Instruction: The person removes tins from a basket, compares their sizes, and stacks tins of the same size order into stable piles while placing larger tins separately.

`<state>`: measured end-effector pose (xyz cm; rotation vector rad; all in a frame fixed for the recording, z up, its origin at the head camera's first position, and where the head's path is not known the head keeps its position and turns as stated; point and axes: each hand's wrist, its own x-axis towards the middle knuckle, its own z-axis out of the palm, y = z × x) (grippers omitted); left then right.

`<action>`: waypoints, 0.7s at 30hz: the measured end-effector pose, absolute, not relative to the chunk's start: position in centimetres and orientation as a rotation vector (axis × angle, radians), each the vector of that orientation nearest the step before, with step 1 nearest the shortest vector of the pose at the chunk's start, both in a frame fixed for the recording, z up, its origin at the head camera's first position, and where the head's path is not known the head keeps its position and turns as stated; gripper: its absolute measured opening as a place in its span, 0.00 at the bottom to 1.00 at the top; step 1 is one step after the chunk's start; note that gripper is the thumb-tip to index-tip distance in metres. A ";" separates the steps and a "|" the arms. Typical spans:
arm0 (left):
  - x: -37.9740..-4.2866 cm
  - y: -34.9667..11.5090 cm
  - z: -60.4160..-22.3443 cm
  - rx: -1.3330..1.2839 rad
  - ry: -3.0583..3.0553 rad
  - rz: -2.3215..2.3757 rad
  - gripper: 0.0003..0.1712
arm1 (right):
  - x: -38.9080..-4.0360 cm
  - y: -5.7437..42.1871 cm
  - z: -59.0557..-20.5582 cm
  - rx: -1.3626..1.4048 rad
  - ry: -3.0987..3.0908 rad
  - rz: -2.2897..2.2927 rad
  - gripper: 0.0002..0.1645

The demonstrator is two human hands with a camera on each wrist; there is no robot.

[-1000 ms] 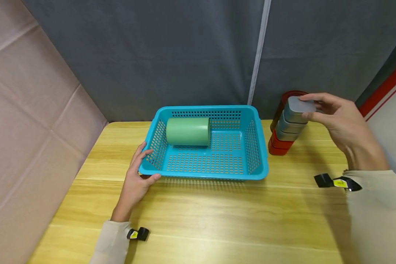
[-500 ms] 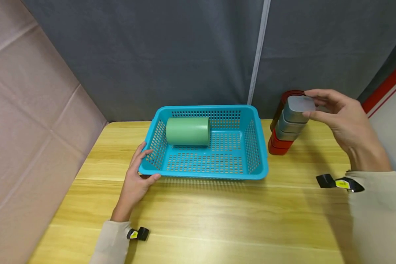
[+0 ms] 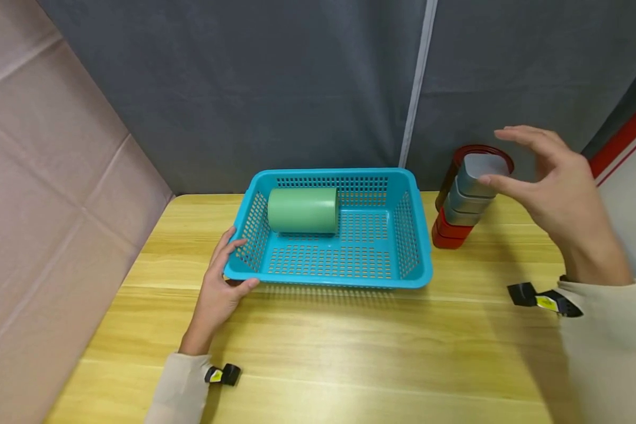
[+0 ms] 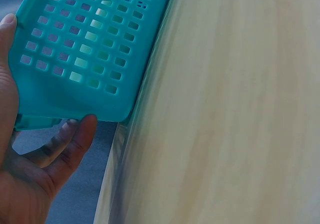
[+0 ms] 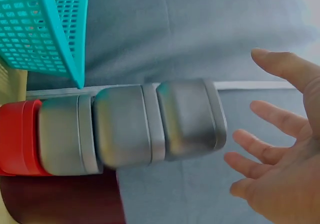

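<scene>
At its near left corner my left hand (image 3: 219, 297) holds the blue plastic basket (image 3: 328, 281), thumb at the front rim and fingers at the left side. In the basket a green cylinder (image 3: 302, 210) lies on its side. To the basket's right stands a stack with a red tin (image 3: 447, 235) at the bottom and silver tins above, the top silver tin (image 5: 190, 119) having a rounded square shape and a lid. My right hand (image 3: 564, 194) hovers beside the top of the stack, fingers spread and holding nothing; the right wrist view shows a gap between them.
A dark red cylinder (image 5: 65, 196) with a round rim stands right behind the stack. Grey cloth (image 3: 275, 82) hangs along the back of the wooden table (image 3: 339, 353). Pale cloth (image 3: 58, 206) covers the left side, and a red-edged white panel is at the right.
My right hand has let go of the top silver tin, opened wider and drawn back up and to the right. The stack stays standing. My left hand and the basket have not moved.
</scene>
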<state>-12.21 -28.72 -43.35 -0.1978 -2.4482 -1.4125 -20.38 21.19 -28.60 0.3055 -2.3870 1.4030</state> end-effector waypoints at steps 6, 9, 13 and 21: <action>-12.2 -28.6 -43.2 -0.193 -2.451 -1.415 0.45 | -19.6 19.9 -28.0 0.382 -2.426 1.269 0.41; -12.2 -28.6 -43.3 -0.190 -2.455 -1.412 0.45 | -19.5 19.4 -27.9 0.436 -2.428 1.249 0.43; -12.2 -28.6 -43.3 -0.186 -2.458 -1.409 0.45 | -19.6 18.7 -27.9 0.500 -2.483 1.205 0.45; -12.3 -28.7 -43.5 -0.182 -2.458 -1.415 0.44 | -20.0 16.0 -27.7 0.812 -2.532 0.922 0.49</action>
